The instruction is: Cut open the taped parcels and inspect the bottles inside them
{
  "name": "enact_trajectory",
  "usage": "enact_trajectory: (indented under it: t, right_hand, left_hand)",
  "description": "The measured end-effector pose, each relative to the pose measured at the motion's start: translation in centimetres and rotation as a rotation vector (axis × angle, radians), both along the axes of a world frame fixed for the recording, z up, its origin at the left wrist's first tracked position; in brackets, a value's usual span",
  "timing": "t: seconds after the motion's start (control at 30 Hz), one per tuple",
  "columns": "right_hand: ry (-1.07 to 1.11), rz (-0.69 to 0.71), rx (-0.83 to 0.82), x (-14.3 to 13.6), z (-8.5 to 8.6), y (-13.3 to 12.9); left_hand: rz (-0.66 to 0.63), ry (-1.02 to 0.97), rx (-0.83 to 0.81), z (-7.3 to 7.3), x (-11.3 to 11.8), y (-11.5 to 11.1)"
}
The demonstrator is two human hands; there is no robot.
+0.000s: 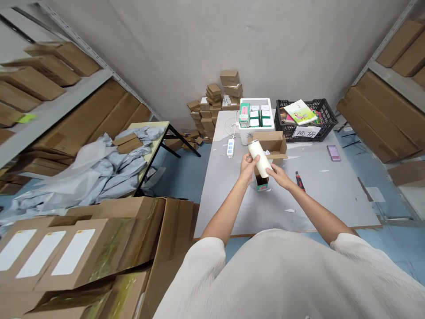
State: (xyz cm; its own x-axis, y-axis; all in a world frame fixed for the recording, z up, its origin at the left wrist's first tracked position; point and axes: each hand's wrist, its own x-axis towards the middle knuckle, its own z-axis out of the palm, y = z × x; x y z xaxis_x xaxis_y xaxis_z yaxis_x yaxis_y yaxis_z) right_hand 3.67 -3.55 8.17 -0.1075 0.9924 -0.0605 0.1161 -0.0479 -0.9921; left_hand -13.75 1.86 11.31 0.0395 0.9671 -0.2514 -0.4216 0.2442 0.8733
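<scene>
A cream-coloured tumbler [260, 160] with a metallic rim at its upper end is held tilted over the table. My left hand [248, 167] grips it along its left side, fingers closed. On the lower right side, my right hand [278, 175] also has its fingers closed on the tumbler. Directly below is a small green box [262, 188] with its top open, partly hidden by the tumbler. Behind the hands, an open cardboard box [277, 142] stands with its flaps up. A red and black utility knife [300, 181] lies to the right of my right hand.
On the grey table [226, 199] are a white foam box [244, 135] of small green boxes, a black crate [327, 126] with books, and a power strip [230, 147]. Cartons [116, 248] are stacked at left. A side table [162, 126] carries grey plastic bags [113, 177].
</scene>
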Motion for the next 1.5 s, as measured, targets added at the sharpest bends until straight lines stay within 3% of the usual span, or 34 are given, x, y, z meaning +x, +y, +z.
enact_trajectory:
  t: [0.1, 0.33, 0.67, 0.9, 1.23, 1.5]
  right_hand:
    - [0.044, 0.006, -0.021, -0.1, 0.2, -0.1]
    - [-0.039, -0.152, 0.003, -1.0, -0.5, -0.4]
    - [0.123, 0.045, -0.038, -0.6, 1.2, -0.3]
    - [0.02, -0.125, -0.031, -1.6, 0.2, -0.4]
    - [0.118, 0.03, -0.045, -0.9, 1.2, -0.1]
    - [0.043, -0.103, -0.059, -1.7, 0.0, -0.4]
  left_hand:
    - [-0.046, 0.001, 0.019, 0.3, -0.2, -0.2]
    - [-0.065, 0.096, 0.022, 0.7, 0.1, -0.3]
    - [-0.05, 0.03, -0.025, 0.6, -0.6, -0.4]
    - [-0.055, 0.184, 0.074, 0.8, -0.1, -0.7]
    - [-0.025, 0.044, 0.014, 1.0, -0.5, -0.6]
    - [-0.015, 0.173, 0.045, 0.9, -0.2, -0.7]
